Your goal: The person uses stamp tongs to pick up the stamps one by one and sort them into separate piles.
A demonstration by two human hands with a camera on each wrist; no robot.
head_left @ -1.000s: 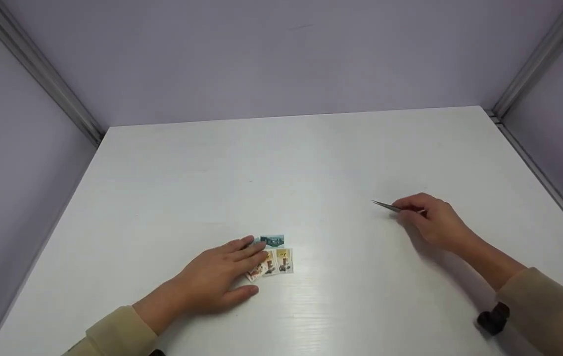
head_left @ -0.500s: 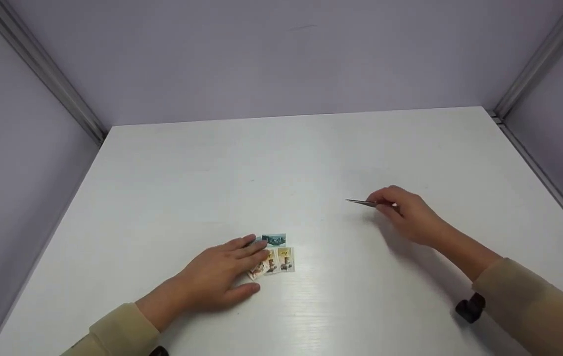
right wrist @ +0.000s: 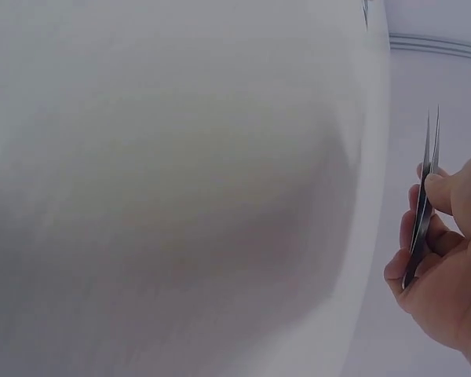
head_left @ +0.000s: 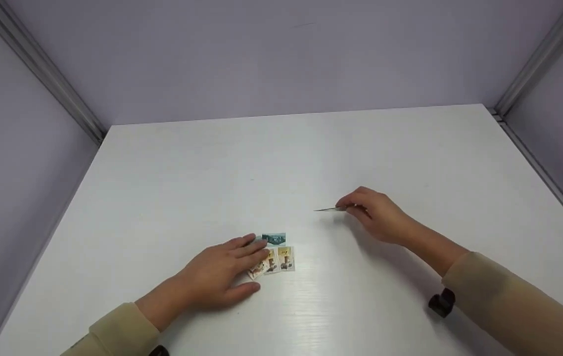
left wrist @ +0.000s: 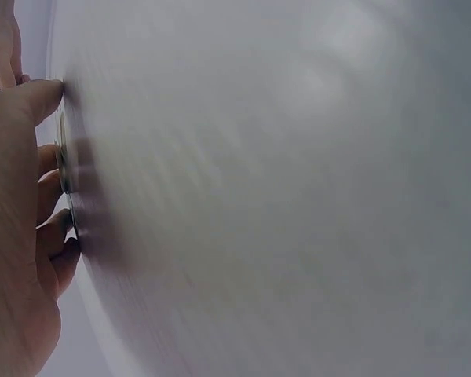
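Note:
A small cluster of postage stamps (head_left: 276, 254) lies on the white table (head_left: 281, 163): a teal one at the top and yellow-orange ones below. My left hand (head_left: 222, 274) lies flat on the table, its straight fingers resting on the left edge of the stamps; in the left wrist view the fingers (left wrist: 51, 212) press against the surface. My right hand (head_left: 375, 215) pinches thin metal tweezers (head_left: 330, 209) to the right of the stamps, tips pointing left and apart from them. The right wrist view shows the tweezers (right wrist: 425, 196) held between thumb and fingers.
Pale purple walls with metal corner rails (head_left: 39, 69) enclose the table on three sides. A dark wrist-camera mount (head_left: 442, 301) hangs under my right sleeve. The table's far half is bare white surface.
My right hand has carried the tweezers leftward, closer to the stamps. The left hand and stamps have stayed put.

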